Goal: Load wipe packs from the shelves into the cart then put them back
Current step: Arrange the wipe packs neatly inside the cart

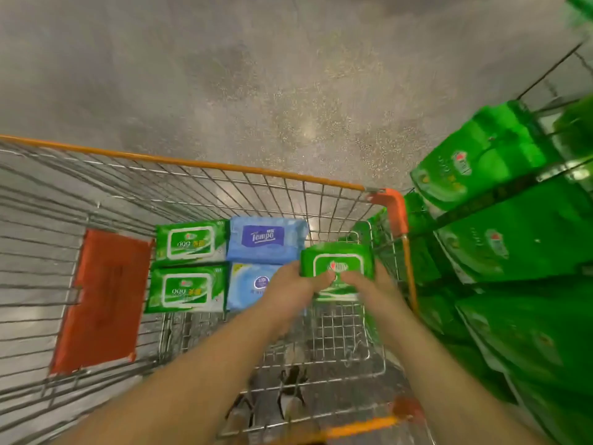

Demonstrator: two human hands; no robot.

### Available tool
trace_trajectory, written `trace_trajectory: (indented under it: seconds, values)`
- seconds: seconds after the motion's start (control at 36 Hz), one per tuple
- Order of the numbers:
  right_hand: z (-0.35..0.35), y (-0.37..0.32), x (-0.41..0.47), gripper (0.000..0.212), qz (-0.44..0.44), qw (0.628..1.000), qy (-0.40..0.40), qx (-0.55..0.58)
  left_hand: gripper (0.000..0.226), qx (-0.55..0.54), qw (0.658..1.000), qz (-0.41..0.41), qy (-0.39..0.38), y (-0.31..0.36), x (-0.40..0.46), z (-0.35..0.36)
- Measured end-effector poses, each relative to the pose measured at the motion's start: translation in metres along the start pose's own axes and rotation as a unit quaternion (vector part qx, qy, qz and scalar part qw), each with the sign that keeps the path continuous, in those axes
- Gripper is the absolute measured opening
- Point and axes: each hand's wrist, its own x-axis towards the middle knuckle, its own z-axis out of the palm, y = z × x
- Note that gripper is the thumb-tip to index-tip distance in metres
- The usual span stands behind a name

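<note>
While over the cart [205, 163], green wipe pack [337, 263] pinched between both hands' fingertips [324, 279]

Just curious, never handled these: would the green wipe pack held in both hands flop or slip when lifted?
The green wipe pack probably sags slightly; it looks like a soft film pouch. The left hand and right hand grip its near edge, suggesting some weight. Its glossy wrap may be slippery. Being flat, it should not roll.
</note>
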Motion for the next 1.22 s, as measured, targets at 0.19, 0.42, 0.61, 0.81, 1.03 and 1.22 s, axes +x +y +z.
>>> trace_trajectory:
  seconds: [0.19, 0.42, 0.61, 0.81, 1.03, 1.22]
  values:
    - [0.011, 0.008, 0.064, 0.051, 0.048, 0.996, 0.053, 0.054, 0.008, -0.042, 0.997, -0.047, 0.036, -0.017, 0.081, 0.026]
    - [0.033, 0.020, 0.124, 0.075, 0.066, 0.987, 0.142, 0.042, 0.020, -0.017, 0.994, -0.077, 0.069, -0.022, 0.133, 0.041]
    - [0.041, 0.033, 0.158, 0.080, 0.072, 0.978, 0.172, 0.096, 0.066, -0.024, 0.990, -0.109, 0.091, -0.027, 0.175, 0.052]
    - [0.064, 0.068, 0.179, 0.098, 0.048, 0.967, 0.210, 0.138, 0.056, 0.050, 0.978, -0.115, 0.168, -0.035, 0.196, 0.061]
    - [0.057, 0.098, 0.214, 0.107, 0.063, 0.975, 0.173, 0.124, 0.066, 0.025, 0.968, -0.129, 0.213, -0.020, 0.173, 0.075]
    - [0.043, 0.034, 0.138, 0.064, 0.064, 0.986, 0.155, 0.002, 0.088, 0.024, 0.980, -0.062, 0.186, -0.047, 0.165, 0.079]
